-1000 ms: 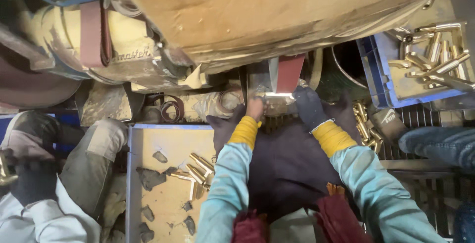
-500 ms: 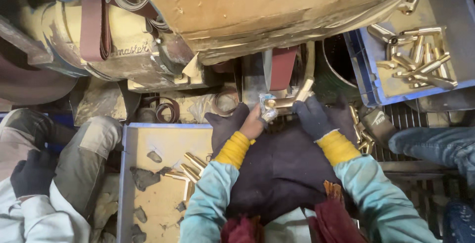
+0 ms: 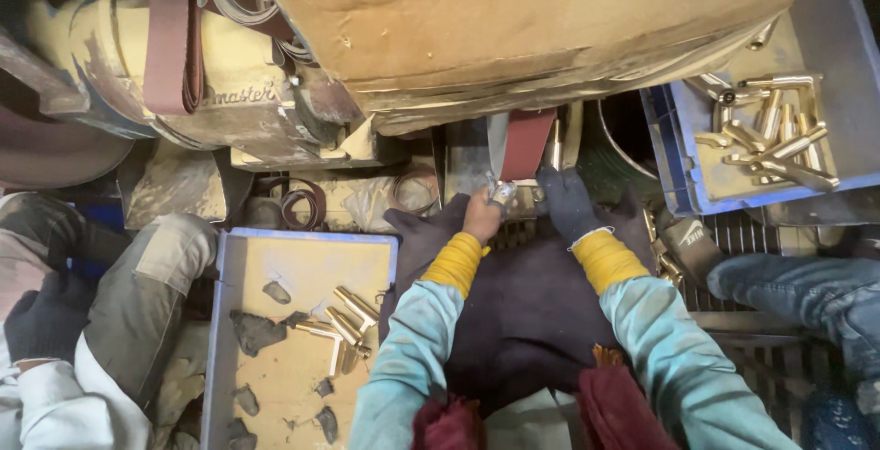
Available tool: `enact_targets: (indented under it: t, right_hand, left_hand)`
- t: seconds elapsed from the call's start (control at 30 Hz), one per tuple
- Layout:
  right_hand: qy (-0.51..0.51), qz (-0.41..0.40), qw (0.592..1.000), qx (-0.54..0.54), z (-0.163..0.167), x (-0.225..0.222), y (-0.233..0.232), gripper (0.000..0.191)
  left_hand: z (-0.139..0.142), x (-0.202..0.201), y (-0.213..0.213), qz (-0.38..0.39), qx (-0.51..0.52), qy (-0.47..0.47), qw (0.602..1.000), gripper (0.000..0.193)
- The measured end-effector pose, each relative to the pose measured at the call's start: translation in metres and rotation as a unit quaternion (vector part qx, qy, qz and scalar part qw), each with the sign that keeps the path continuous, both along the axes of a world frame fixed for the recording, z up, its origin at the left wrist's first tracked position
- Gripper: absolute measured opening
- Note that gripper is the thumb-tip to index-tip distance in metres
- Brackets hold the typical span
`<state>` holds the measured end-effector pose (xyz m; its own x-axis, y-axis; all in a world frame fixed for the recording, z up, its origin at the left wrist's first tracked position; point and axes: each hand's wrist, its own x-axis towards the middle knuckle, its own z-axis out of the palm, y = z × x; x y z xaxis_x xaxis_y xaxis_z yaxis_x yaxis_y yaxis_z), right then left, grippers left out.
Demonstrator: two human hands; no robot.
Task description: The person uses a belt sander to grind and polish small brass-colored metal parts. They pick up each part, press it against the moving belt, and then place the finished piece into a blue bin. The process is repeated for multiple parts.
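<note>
Pinching a small shiny metal fitting between them, the left hand and the gloved right hand hold it against the lower end of a dull red abrasive belt, which runs upright just above the knuckles. The left hand shows bare fingers closed round the piece; the right, in a dark knit glove, is closed beside it, though how much of the piece it grips I cannot tell. The fitting lies straight ahead of both hands, touching the belt, and the left hand is nearer to it. Its long axis is too small and glare-struck to judge.

Both wrists wear yellow ribbed cuffs on pale teal sleeves, over a dark apron. At the person's left, a blue-rimmed tray holds a few brass tubes near its right edge, amid grey smudges. A blue bin at upper right holds more polished brass pieces. Another person's gloved hand rests at far left.
</note>
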<state>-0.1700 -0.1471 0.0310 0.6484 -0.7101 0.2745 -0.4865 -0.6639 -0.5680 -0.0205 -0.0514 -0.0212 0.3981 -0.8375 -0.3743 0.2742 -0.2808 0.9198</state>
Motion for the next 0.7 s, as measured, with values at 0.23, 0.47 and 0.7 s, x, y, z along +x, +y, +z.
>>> enact_targets:
  t: [0.23,0.47,0.7]
  right_hand:
    - [-0.197,-0.158,0.873,0.418,0.01,-0.013,0.018,0.031]
    - [0.036,0.003,0.99,-0.138,0.002,-0.013,0.007,0.026]
    - [-0.013,-0.033,0.999,0.036,0.002,-0.021,0.016,0.021]
  left_hand:
    - [0.007,-0.009,0.012,-0.017,-0.136,-0.054,0.989,0.02]
    - [0.009,-0.008,-0.005,-0.004,-0.029,0.061,0.998,0.021]
    - [-0.002,-0.013,0.001,0.014,-0.096,-0.058,0.994,0.023]
